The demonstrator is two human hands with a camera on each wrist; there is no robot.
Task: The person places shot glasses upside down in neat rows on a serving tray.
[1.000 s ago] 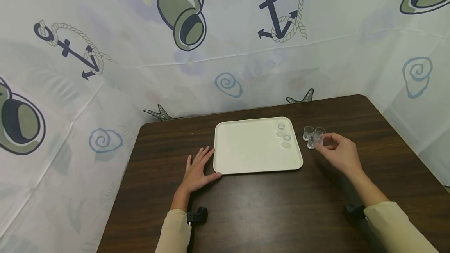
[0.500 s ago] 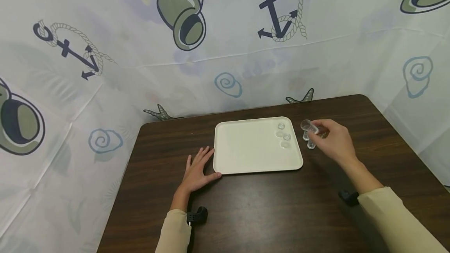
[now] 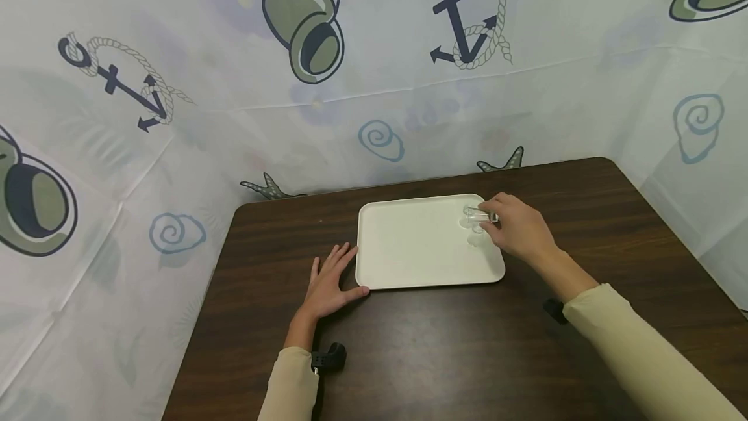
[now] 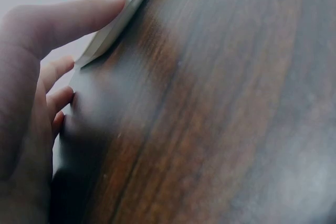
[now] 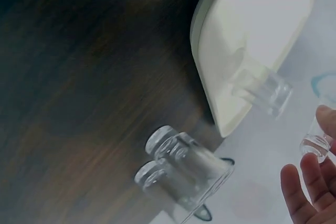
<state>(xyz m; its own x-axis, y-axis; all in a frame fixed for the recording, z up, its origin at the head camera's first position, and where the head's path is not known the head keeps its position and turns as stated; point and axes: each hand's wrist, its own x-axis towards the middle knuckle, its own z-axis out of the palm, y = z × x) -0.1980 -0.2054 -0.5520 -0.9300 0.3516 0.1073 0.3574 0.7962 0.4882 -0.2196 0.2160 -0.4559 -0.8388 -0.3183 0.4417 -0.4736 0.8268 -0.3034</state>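
Observation:
My right hand [image 3: 520, 229] pinches a small clear shot glass [image 5: 316, 142] between thumb and fingers. In the head view that glass is tilted sideways above the right part of a cream tray [image 3: 409, 245]. Two more clear glasses stand on the tray's right side, partly covered by the held one; the right wrist view shows glasses [image 5: 262, 90] there. My left hand [image 3: 327, 288] lies spread at the tray's front left corner, its thumb and a fingertip touching the edge. In the left wrist view the thumb [image 4: 89, 17] rests against the rim.
A couple of clear shot glasses [image 5: 184, 166] stand on the dark wooden table [image 3: 432, 356] right of the tray, hidden behind my right hand in the head view. A printed cloth [image 3: 397, 96] with shells and anchors hangs behind the table.
My right hand has picked up a shot glass from the group beside the tray, tipped it and carried it left over the tray. The left hand and tray stay put.

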